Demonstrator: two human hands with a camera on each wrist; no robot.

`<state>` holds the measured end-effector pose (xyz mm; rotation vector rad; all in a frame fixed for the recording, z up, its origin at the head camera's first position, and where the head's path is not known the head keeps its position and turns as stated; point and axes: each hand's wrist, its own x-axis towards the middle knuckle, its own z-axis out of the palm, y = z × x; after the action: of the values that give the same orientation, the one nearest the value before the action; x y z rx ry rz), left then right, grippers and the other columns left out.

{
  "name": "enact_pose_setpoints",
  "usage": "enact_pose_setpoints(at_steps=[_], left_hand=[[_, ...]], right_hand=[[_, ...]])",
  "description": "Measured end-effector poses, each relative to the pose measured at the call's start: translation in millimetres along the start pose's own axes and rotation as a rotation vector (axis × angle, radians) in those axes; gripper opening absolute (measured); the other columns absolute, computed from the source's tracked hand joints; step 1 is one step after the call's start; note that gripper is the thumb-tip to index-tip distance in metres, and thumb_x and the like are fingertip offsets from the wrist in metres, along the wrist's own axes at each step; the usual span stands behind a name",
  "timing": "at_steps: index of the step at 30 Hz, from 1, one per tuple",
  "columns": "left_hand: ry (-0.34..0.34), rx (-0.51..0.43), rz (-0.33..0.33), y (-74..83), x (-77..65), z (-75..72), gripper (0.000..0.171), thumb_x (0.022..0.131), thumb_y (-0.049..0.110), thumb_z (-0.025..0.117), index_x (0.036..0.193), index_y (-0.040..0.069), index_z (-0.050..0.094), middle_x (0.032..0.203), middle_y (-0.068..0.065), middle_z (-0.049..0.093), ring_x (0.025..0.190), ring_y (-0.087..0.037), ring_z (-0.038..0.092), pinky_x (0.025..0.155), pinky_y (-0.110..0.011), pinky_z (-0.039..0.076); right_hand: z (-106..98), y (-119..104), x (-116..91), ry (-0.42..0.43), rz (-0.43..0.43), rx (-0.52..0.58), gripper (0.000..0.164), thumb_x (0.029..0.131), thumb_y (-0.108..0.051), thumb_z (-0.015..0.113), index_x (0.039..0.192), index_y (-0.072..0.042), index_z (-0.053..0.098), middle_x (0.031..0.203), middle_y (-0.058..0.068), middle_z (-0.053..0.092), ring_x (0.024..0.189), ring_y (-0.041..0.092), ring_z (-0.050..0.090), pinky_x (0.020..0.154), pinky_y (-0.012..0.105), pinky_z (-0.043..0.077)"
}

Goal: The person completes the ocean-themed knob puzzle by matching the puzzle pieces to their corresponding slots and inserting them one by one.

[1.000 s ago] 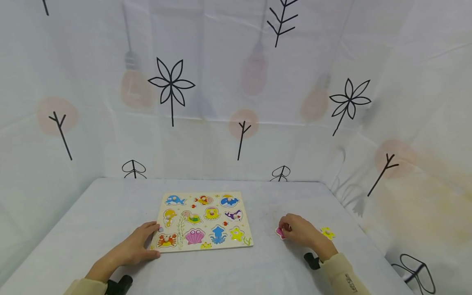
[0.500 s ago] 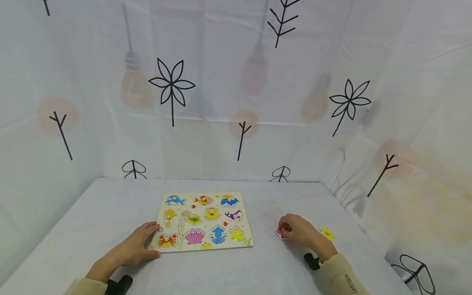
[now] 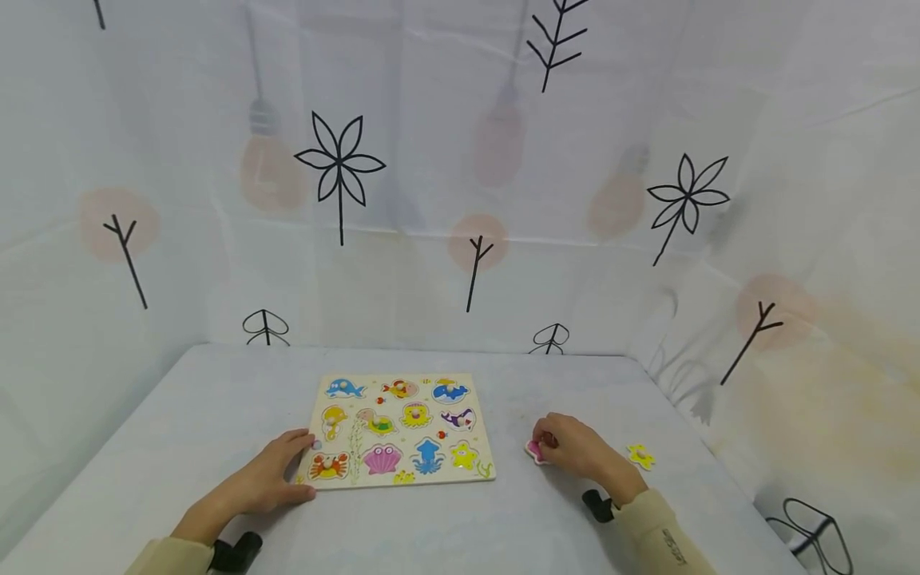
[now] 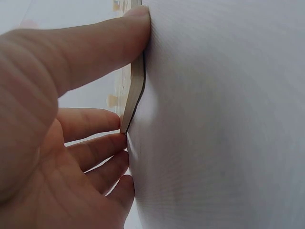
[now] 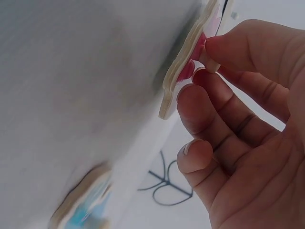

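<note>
A cream wooden peg puzzle board [image 3: 406,435] with painted sea animals lies on the table, left of centre. My left hand [image 3: 269,475] rests at its near left corner, thumb along the front edge. In the left wrist view, the extended fingers touch the board's side edge [image 4: 138,78]. Right of the board, my right hand [image 3: 575,451] is low over the table. Its thumb and fingertip pinch the knob of a pink puzzle piece [image 5: 186,69], which tilts in the right wrist view. The fingers partly hide this piece in the head view.
A yellow star-like puzzle piece [image 3: 640,457] lies beyond the right wrist. Another shaped piece with blue on it [image 5: 83,210] shows at the bottom of the right wrist view. A patterned cloth backdrop [image 3: 402,295] rises behind the white table [image 3: 424,531].
My right hand has moved slightly left, towards the board, with the pink piece. My left hand keeps its place at the board's corner. The head view has shifted a little.
</note>
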<state>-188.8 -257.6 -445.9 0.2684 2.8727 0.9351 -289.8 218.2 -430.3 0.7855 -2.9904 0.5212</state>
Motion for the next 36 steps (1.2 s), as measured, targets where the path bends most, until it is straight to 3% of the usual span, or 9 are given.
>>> enact_pose_setpoints(at_steps=[16,26,36], left_hand=[[-0.013,-0.009,-0.03,4.8,0.2,-1.9,0.089,0.071,0.036,0.083,0.139,-0.005,0.043,0.145,-0.029,0.031,0.133,-0.051,0.026,0.106,-0.065,0.025],[-0.007,0.002,-0.06,0.6,-4.7,-0.1,0.09,0.069,0.036,0.084,0.138,-0.005,0.043,0.145,-0.029,0.031,0.133,-0.051,0.026,0.105,-0.065,0.026],[-0.009,0.002,-0.021,2.7,-0.5,-0.8,0.09,0.071,0.037,0.082,0.139,-0.005,0.042,0.145,-0.029,0.031,0.133,-0.052,0.025,0.105,-0.065,0.026]], right_hand=[[7.4,-31.1,21.7,-0.034,-0.106,-0.059,0.006,0.085,-0.013,0.067,0.089,-0.018,0.066,0.075,-0.011,0.047,0.071,0.009,0.046,0.061,0.023,0.042],[15.9,-65.4,43.1,-0.085,-0.154,-0.06,0.008,0.085,-0.02,0.071,0.092,-0.019,0.068,0.077,-0.01,0.048,0.072,0.008,0.047,0.063,0.02,0.044],[17.8,-95.9,60.0,-0.118,-0.147,-0.086,0.01,0.085,-0.023,0.073,0.094,-0.023,0.069,0.079,-0.011,0.05,0.075,0.007,0.049,0.068,0.019,0.046]])
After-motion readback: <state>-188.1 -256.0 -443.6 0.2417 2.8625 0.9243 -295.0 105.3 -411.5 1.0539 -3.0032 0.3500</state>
